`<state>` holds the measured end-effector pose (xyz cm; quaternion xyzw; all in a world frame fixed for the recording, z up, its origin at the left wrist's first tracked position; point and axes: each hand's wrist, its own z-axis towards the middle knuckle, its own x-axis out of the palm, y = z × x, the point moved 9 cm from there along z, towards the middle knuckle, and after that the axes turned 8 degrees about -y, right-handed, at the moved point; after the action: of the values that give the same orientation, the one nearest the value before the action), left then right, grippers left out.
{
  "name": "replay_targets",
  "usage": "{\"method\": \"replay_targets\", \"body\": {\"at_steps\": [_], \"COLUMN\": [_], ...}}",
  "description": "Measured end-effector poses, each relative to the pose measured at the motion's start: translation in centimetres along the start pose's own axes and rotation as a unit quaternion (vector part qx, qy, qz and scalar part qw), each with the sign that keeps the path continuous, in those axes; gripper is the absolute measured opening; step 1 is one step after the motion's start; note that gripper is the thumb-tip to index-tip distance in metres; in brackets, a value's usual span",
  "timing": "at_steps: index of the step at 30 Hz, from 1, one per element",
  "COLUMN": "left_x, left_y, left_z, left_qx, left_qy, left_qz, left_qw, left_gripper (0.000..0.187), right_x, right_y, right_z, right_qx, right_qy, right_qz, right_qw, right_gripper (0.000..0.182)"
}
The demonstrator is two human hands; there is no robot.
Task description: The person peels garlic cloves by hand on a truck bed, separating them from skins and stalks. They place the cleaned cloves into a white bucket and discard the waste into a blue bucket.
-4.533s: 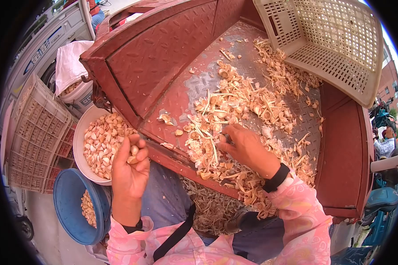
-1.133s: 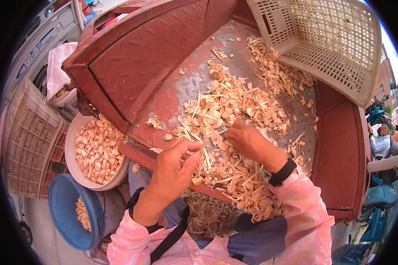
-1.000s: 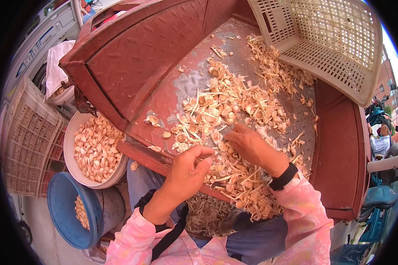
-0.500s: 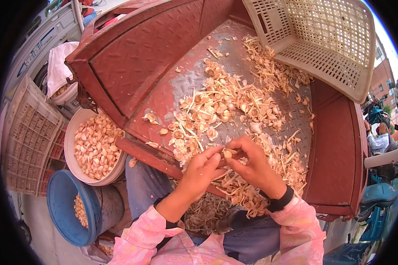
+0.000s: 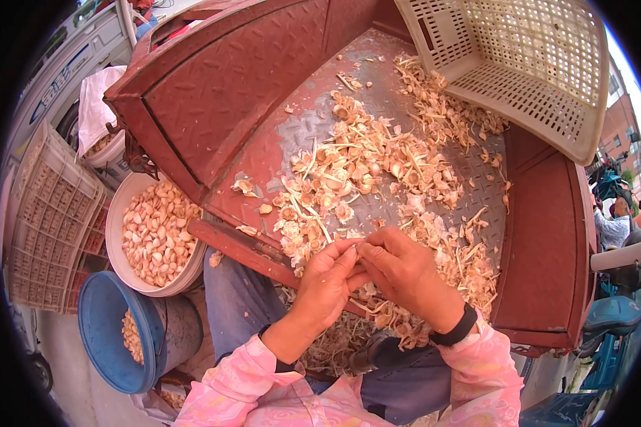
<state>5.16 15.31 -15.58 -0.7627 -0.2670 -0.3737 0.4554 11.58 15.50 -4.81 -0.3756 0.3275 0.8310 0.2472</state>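
Note:
My left hand and my right hand meet fingertip to fingertip above the near edge of the red metal cart bed. Both are closed in a pinch around a garlic clove, which the fingers now almost wholly cover. Beneath and beyond them, garlic skins and dry stalks lie heaped on the bed, with some garlic pieces among them. A loose clove rests left of the heap.
To the left stand a white bucket full of garlic cloves and a tilted blue bucket with fewer cloves. Plastic crates are behind them. A beige perforated basket leans at the cart's far right. Another person is at the right edge.
My right hand has turned over and closed in against the left fingertips, covering the clove that showed between its fingers. The view has shifted slightly.

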Motion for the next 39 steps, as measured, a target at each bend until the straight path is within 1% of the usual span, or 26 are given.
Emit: {"method": "replay_targets", "body": {"at_steps": [4, 7, 10, 13, 16, 19, 22, 25, 28, 30, 31, 32, 33, 34, 35, 36, 37, 38, 39], "left_x": [-0.7, -1.0, -0.8, -1.0, -0.8, -1.1, -1.6, -1.3, -2.0, -3.5, -4.9, -6.7, -9.8, -13.2, -17.2, -21.3, -24.8, -28.4, -32.1], "left_y": [-0.4, -0.5, -0.3, -0.2, -0.6, -1.3, -1.4, -3.0, -5.6, -9.4, -12.2, -15.0, -18.2, -21.3, -24.1, -25.9, -27.3, -27.6, -27.7], "left_z": [-0.1, 0.0, 0.3, 0.2, -0.3, -0.4, -0.7, -1.2, -2.2, -4.3, -5.9, -7.9, -10.4, -13.8, -17.0, -20.4, -24.0, -26.9, -29.8], "left_qx": [0.037, 0.053, 0.038, 0.026, 0.038, 0.083, 0.018, 0.009, -0.022, 0.003, 0.053, 0.104, 0.181, 0.263, 0.306, 0.33, 0.35, 0.314, 0.276], "left_qy": [-0.04, -0.044, -0.021, -0.018, -0.014, -0.015, -0.026, -0.013, 0.007, -0.011, -0.03, -0.049, -0.105, -0.222, -0.266, -0.352, -0.433, -0.498, -0.556], "left_qz": [0.086, 0.108, 0.1, 0.094, 0.141, 0.191, 0.176, 0.135, -0.021, -0.095, -0.085, -0.075, -0.033, 0.015, 0.093, 0.151, 0.208, 0.269, 0.328], "left_qw": [0.995, 0.992, 0.994, 0.995, 0.989, 0.978, 0.984, 0.991, 1.0, 0.995, 0.995, 0.991, 0.977, 0.939, 0.909, 0.863, 0.804, 0.762, 0.712], "left_gripper": [0.028, 0.029, 0.027, 0.025, 0.025, 0.023, 0.022, 0.021, 0.02, 0.02, 0.02, 0.02, 0.019, 0.017, 0.018, 0.018, 0.018, 0.017, 0.017], "right_x": [0.8, 0.7, 0.6, 1.2, 1.7, 2.2, 2.5, 2.3, 0.6, 1.0, 1.4, 2.3, 3.1, 3.8, 4.2, 4.4, 4.6, 4.8, 4.7], "right_y": [0.8, 0.6, 0.1, -0.2, 0.3, 0.7, -0.2, -1.8, -4.9, -9.1, -10.8, -11.7, -12.5, -13.1, -13.7, -14.0, -14.2, -14.4, -14.0], "right_z": [-0.6, -0.7, -0.6, -0.8, -0.7, -0.6, -0.7, -0.4, 1.9, 3.3, 4.0, 4.6, 5.1, 5.3, 5.3, 5.1, 4.8, 4.3, 4.0], "right_qx": [-0.019, -0.02, 0.006, 0.017, 0.03, 0.022, 0.03, 0.069, 0.089, 0.083, 0.081, 0.082, 0.083, 0.086, 0.089, 0.1, 0.113, 0.127, 0.122], "right_qy": [0.025, 0.02, 0.0, 0.022, 0.06, 0.088, 0.14, 0.172, 0.064, 0.026, 0.007, 0.027, 0.046, 0.065, 0.073, 0.081, 0.089, 0.098, 0.087], "right_qz": [-0.057, -0.064, -0.033, -0.033, -0.03, -0.031, -0.046, -0.102, -0.093, -0.055, -0.034, -0.048, -0.063, -0.078, -0.091, -0.096, -0.1, -0.105, -0.098], "right_qw": [0.998, 0.998, 0.999, 0.999, 0.997, 0.995, 0.989, 0.977, 0.99, 0.995, 0.996, 0.995, 0.993, 0.991, 0.989, 0.987, 0.984, 0.981, 0.984], "right_gripper": [0.015, 0.013, 0.015, 0.018, 0.02, 0.022, 0.022, 0.024, 0.028, 0.029, 0.03, 0.029, 0.028, 0.026, 0.025, 0.025, 0.025, 0.024, 0.024]}}
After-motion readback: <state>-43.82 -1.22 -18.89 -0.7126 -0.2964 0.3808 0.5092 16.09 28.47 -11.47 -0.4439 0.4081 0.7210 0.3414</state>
